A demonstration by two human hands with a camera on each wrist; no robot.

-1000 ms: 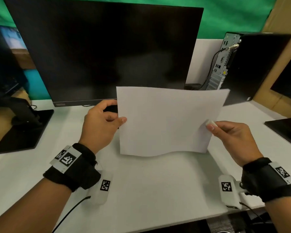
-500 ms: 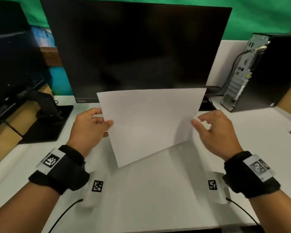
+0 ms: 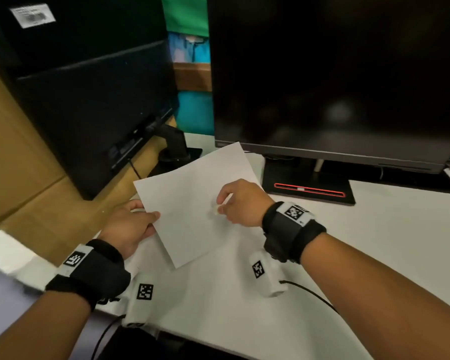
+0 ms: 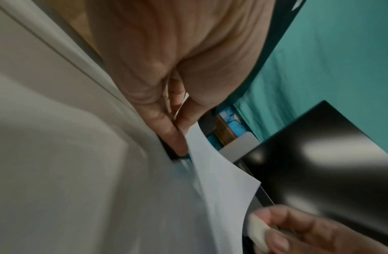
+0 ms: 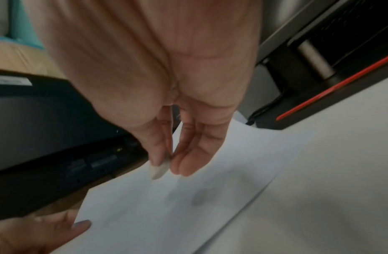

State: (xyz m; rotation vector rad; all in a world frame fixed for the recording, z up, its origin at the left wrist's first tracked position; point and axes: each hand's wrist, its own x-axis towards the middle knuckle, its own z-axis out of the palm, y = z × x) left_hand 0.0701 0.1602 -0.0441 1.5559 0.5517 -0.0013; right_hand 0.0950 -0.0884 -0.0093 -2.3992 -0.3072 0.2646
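Observation:
A blank white sheet of paper (image 3: 192, 203) hangs tilted, low over the left part of the white desk (image 3: 374, 242). My left hand (image 3: 151, 219) pinches its left edge, thumb on top and fingers underneath; the left wrist view shows that pinch on the paper (image 4: 221, 180). My right hand (image 3: 220, 207) is over the middle of the sheet and pinches a small white eraser (image 3: 215, 209) between thumb and fingers. In the right wrist view the eraser (image 5: 160, 170) points down just above the paper (image 5: 166, 206); I cannot tell whether it touches.
A large dark monitor (image 3: 335, 74) stands right behind the sheet on a black base with a red stripe (image 3: 309, 189). A second dark monitor (image 3: 94, 100) and a brown partition (image 3: 18, 165) close off the left. A black cable (image 3: 309, 292) trails from my right wrist.
The sheet has come down and to the left and now lies tilted. My right hand has left the paper's right edge and moved over its middle with the eraser. My view has swung left.

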